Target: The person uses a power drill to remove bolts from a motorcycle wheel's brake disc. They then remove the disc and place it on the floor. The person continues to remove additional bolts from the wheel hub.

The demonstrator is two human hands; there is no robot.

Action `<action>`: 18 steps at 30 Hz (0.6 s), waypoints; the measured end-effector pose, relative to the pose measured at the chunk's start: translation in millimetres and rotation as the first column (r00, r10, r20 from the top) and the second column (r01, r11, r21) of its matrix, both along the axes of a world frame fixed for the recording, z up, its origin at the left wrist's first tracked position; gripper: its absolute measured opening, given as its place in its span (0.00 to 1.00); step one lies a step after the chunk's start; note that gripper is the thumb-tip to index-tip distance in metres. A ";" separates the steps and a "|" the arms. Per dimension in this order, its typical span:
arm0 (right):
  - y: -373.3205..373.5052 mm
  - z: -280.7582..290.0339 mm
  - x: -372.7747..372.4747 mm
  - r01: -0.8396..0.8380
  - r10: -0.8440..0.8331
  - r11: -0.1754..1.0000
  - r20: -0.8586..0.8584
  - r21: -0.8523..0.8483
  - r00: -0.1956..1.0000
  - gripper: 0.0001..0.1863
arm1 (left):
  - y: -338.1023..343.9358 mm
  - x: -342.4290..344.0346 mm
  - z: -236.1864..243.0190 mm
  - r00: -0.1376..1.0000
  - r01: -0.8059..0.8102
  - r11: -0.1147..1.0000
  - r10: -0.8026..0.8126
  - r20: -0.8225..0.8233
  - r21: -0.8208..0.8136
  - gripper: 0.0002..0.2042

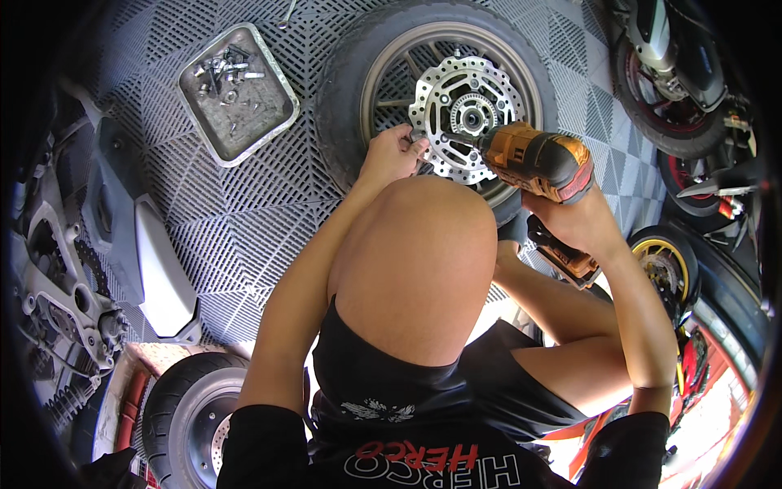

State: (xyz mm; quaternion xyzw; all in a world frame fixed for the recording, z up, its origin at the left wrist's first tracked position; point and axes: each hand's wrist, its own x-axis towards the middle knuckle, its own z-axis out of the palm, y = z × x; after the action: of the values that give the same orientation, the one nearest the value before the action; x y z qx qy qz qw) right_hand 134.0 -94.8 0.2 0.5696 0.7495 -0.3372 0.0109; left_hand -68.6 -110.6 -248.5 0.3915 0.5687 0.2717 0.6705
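On the ridged grey floor [244, 204], the wheel [342, 98] lies flat before the person; the step in hand appears to be power-driving a fastener at its disc [428, 102], though tightening or loosening cannot be determined. The next move calls for keeping the drill [542, 159] square to the fastener and the left hand [397, 155] clear of the rotating nose. The wheel combines a matt black rubber tyre with a bronze-toned metal rim. The tray [261, 126], shallow, rectangular and round-cornered, has a stained grey base and stands just beside the tyre. The disc is bright metal, scalloped at the edge and pierced with holes and slots. The drill is orange and black, with a rounded rear and a boxy foot; its nose points across the disc. The right hand [570, 220] is wrapped around the drill's handle. The left thumb and fingers are bunched at the disc's edge; whether they pinch anything cannot be determined. Smallest, shiny bolts [232, 69] lie loose in the tray.
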 end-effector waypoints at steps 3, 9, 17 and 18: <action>-10.1 0.2 -5.2 0.045 -0.043 0.999 -0.072 0.030 0.996 0.16 | 0.5 0.2 1.1 0.998 0.006 1.000 -0.006 -0.058 0.002 0.15; -14.4 1.7 -0.4 -0.131 0.127 0.991 0.112 0.034 0.986 0.24 | -4.7 3.0 -7.3 0.998 -0.051 0.997 0.052 -0.023 0.056 0.12; -14.0 -2.8 7.7 -0.196 0.189 0.975 0.075 0.101 0.979 0.20 | 2.9 -2.5 0.1 0.999 0.013 0.999 -0.010 0.053 -0.050 0.13; -13.4 -4.0 8.1 -0.196 0.192 0.975 0.050 0.102 0.980 0.19 | 1.7 -2.7 -2.7 0.999 0.006 1.000 -0.004 0.052 -0.027 0.13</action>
State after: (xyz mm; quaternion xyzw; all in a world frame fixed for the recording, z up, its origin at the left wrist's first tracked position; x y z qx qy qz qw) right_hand 142.1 -108.1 -3.7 0.5001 0.8180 -0.2828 0.0281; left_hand -71.3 -108.8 -251.2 0.3768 0.5538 0.2723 0.6908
